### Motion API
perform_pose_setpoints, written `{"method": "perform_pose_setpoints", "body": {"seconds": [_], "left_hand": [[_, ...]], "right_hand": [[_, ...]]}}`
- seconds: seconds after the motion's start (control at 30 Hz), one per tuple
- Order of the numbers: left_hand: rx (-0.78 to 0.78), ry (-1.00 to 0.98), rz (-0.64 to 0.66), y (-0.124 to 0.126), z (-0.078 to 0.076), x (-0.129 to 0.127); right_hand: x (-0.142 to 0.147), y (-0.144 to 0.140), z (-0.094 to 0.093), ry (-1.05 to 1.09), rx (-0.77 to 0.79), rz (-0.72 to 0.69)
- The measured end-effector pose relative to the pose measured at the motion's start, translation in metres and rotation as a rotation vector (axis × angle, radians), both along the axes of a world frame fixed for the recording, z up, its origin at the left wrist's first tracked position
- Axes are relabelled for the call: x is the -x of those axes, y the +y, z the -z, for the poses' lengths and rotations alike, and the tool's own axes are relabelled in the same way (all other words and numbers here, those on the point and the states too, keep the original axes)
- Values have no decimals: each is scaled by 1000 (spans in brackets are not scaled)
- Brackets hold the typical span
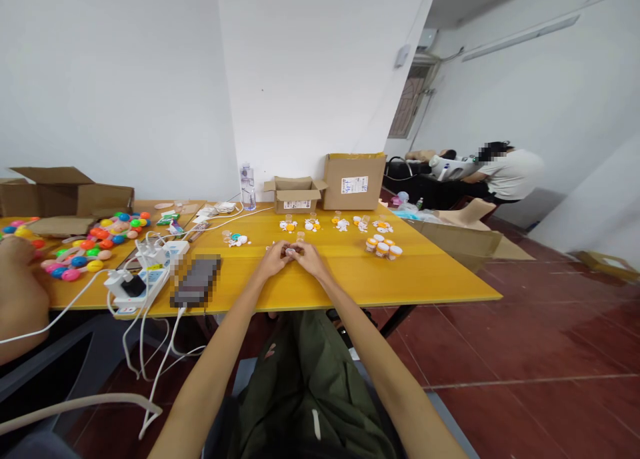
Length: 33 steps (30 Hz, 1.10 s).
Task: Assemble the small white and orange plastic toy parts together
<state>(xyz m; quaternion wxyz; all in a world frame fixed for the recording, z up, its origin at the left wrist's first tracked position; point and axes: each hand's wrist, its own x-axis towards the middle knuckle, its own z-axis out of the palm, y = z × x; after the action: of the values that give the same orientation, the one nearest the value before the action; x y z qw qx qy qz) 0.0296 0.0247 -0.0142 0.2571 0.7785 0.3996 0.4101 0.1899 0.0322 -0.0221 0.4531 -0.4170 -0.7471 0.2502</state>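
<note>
My left hand (pixel 273 260) and my right hand (pixel 309 259) meet above the front middle of the table, fingers bent and pinched together. Between the fingertips is a small whitish piece (pixel 290 252), too small to name. Just beyond stands a small clear cup (pixel 301 236). Several little heaps of white and orange pieces lie in a row farther back, such as one heap (pixel 289 226) with a clear cup beside it. On the left is a heap of white pieces (pixel 241 240) with a teal one. Small jars with white lids and orange bands (pixel 382 249) cluster to the right.
On the yellow table (pixel 430 279) are an open carton (pixel 295 195), a larger box (pixel 354 184) and a bottle (pixel 247 189). Leftward lie a power strip (pixel 170 262) with cables, a phone (pixel 196 282) and colourful balls (pixel 95 249). Another person's arm (pixel 20 299) is at far left.
</note>
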Motion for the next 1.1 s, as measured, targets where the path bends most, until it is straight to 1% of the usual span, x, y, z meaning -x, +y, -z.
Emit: {"method": "perform_pose_setpoints", "body": {"seconds": [0.17,0.27,0.4,0.77,1.1], "left_hand": [[-9,8,-17,1,2,-1],[-12,13,-30,2,2,-1],[-14,5,-28,2,2,0],[-11,30,-33,2,3,0],[-56,79,-70,-2,-2,-2]], "right_hand": [[0,-4,-6,32,-41,73],[0,-6,-6,1,-45,97],[1,-6,-4,-50,-9,78],[-1,4,6,-16,14,40],[1,-1,1,5,14,17]]}}
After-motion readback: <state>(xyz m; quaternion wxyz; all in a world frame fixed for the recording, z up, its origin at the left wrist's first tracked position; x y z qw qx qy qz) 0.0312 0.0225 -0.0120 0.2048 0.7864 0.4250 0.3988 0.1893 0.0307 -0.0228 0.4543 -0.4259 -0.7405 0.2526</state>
